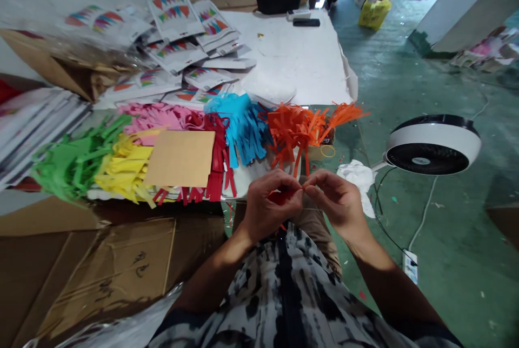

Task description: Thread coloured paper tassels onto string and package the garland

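Note:
My left hand (272, 198) and my right hand (339, 200) meet fingertip to fingertip above my lap, both closed in a pinch. Red-orange paper (279, 196) shows inside the curl of my left fingers, and a bit of it comes out where the fingertips touch. Most of that piece is hidden by my fingers. Just beyond my hands lies a heap of orange paper fringe tassels (298, 126) at the table's edge. To its left are blue tassels (243, 126) and dark red tassels (218, 167).
Yellow tassels (125, 164), green tassels (77, 159), pink tassels (162, 118) and a tan card (180, 159) lie further left. Printed packets (174, 15) pile up behind on the white table (300, 56). A fan (433, 145) stands at right; cardboard (109, 272) lies at lower left.

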The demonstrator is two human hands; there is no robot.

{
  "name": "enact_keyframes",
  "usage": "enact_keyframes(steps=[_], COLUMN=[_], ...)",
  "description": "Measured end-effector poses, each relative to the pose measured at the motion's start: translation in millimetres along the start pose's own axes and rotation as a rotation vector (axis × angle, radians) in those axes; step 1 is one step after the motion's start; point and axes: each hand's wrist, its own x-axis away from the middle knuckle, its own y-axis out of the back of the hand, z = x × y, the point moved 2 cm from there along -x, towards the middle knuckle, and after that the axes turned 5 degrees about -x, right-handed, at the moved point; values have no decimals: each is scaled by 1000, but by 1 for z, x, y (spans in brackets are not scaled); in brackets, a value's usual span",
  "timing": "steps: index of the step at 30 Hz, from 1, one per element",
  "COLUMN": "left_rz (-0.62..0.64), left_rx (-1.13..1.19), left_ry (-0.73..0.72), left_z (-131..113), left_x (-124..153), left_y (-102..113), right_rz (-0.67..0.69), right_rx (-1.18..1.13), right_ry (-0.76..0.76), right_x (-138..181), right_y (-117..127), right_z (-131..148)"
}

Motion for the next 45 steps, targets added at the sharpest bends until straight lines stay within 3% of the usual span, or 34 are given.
enact_keyframes(steps=[4,9,21,25,31,38,40,45], left_rz=[-3,47,1,73,194,278,258,277], left_rx=[58,150,340,266,54,107,164,211], left_ry=[96,221,466,416,216,350,384,344], left_z=[6,13,20,20,19,25,26,31], left_x=[3,6,7,6,4,17,18,13], left_y=[-1,-2,-10,-8,-6,-10,-12,-22], right_rz=[-59,-130,-45,-139,-74,-275,-244,20], right_rx=[113,36,25,47,215,75,36,146], right_ry=[59,51,1,62,103,109,70,52], right_x=[4,5,2,0,1,5,3,-7], right_y=[1,2,3,8,6,12,11,7], right_z=[3,0,-10,-8,1,4,1,-3])
